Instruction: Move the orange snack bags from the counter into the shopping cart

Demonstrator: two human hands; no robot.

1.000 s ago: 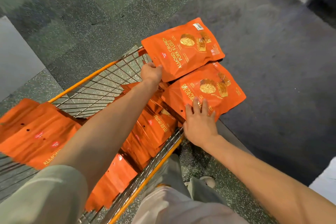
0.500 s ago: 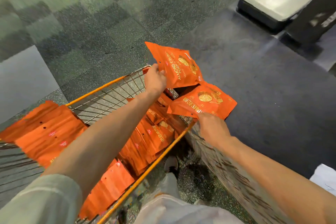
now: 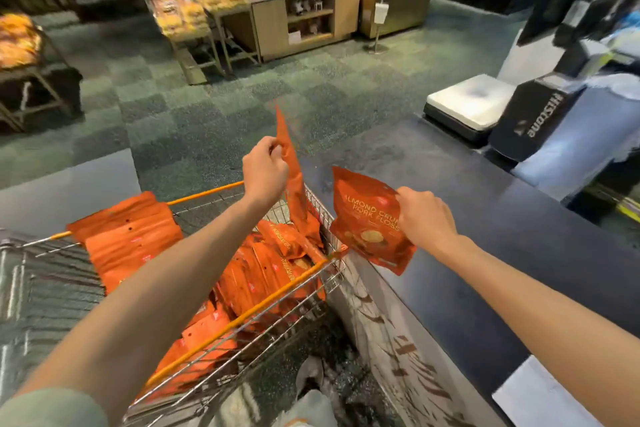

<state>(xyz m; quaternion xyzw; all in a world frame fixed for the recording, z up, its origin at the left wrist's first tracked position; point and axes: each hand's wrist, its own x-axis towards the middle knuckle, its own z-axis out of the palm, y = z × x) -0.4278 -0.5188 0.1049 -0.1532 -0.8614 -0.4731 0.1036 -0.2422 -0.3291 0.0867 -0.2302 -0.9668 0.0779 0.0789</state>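
Fingers: left hand (image 3: 265, 166) pinches a flat orange snack bag (image 3: 294, 184) standing tall, straight above the cart.
Right hand (image 3: 427, 218): grips a second orange foil bag (image 3: 367, 218), hanging at three o'clock, outside the rim.
Cart: orange-edged wire shopping cart (image 3: 242, 317), full of bags.
Counter: dark shiny counter (image 3: 519, 236), right.
Room: shop.

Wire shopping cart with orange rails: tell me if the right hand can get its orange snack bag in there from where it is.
Probably yes. The right hand holds its orange snack bag just beside the wire shopping cart, whose top is open. The left hand with its own upright orange bag hangs over that corner and may crowd it.
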